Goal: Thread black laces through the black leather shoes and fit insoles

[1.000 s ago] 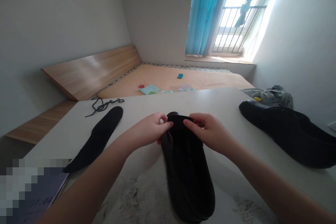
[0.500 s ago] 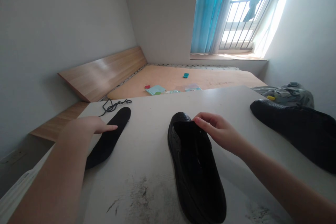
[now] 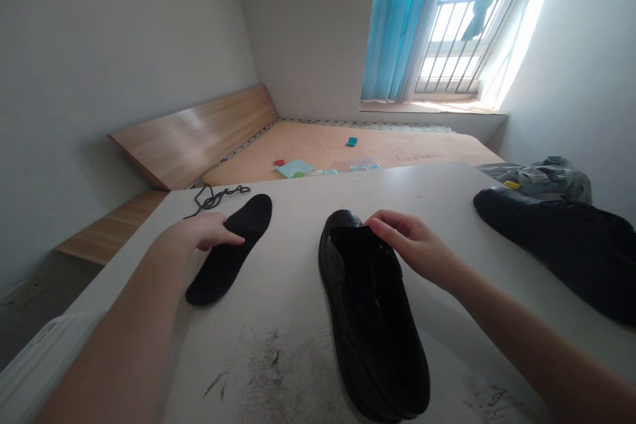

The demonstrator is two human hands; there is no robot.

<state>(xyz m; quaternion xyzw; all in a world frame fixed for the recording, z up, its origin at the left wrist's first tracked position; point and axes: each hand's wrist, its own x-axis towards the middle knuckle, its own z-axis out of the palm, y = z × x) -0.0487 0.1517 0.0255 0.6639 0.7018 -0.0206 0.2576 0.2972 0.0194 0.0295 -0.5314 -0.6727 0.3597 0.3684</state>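
My left hand (image 3: 213,232) is closed around the middle of a black insole (image 3: 231,255), thumb across its top face. The insole is tilted over the left part of the white table; I cannot tell whether its lower end touches. At the centre, a black leather shoe (image 3: 375,318) rests sole down, its opening facing up and its toe pointing away. My right hand (image 3: 402,232) pinches the shoe's tongue edge between thumb and fingers. Inside, the shoe is dark. Another black shoe (image 3: 556,238) lies at the right of the table, apart from both hands.
A black shoelace (image 3: 211,197) lies at the white table's (image 3: 283,278) far left corner. Dark smudges mark its near surface. Beyond stands a bed (image 3: 407,146) with small packets (image 3: 295,169) on it. Crumpled grey-green cloth (image 3: 551,175) sits behind the right shoe.
My left hand has brought the insole to the right, towards the shoe, and its grip shows more fully now. The right hand keeps its hold on the tongue, almost unmoved.
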